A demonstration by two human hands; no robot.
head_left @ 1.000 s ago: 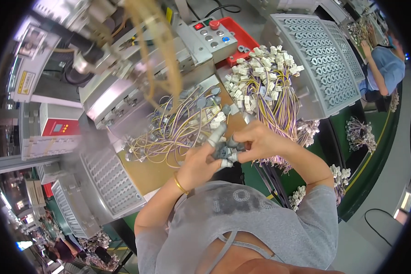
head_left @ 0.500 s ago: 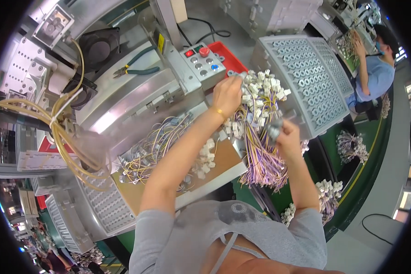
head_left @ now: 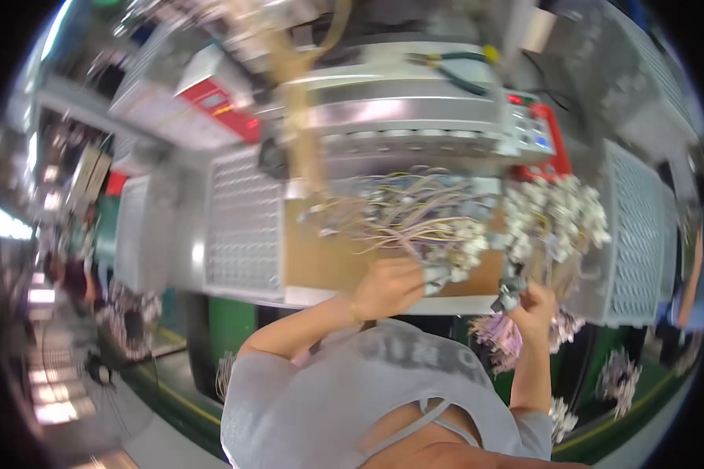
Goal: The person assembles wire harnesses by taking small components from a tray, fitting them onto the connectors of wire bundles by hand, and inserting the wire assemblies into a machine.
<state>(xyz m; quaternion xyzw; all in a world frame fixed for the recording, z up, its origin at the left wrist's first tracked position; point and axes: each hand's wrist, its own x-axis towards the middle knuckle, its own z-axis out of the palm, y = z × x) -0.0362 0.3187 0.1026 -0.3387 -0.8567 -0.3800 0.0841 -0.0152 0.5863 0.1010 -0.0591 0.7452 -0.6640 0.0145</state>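
Observation:
My left hand (head_left: pixel 389 289) is over the front part of a brown work board (head_left: pixel 325 266), fingers closed and blurred. A pale grey piece (head_left: pixel 435 279) shows at its fingertips; its kind cannot be made out. Beside it lie white connectors (head_left: pixel 468 244) on a bundle of thin yellow and pale wires (head_left: pixel 383 211), spread across the board. To the right, my right hand (head_left: pixel 533 308) is closed around small grey metal parts (head_left: pixel 508 294), near the board's front right corner. Just beyond hangs a thick bunch of white connectors (head_left: pixel 555 215) with purple and yellow wires.
Trays with rows of holes stand at left (head_left: pixel 245 223) and right (head_left: pixel 632 234). Behind the board runs a metal machine (head_left: pixel 391 117) with pliers (head_left: pixel 454 66) on top. A control box (head_left: pixel 530 129) sits by a red bin (head_left: pixel 557 148). A co-worker's arm (head_left: pixel 690 281) shows far right.
The view has swung left. My left hand has come from the connector bunch by the control box to the board's front. My right hand still holds grey parts, now nearer to me.

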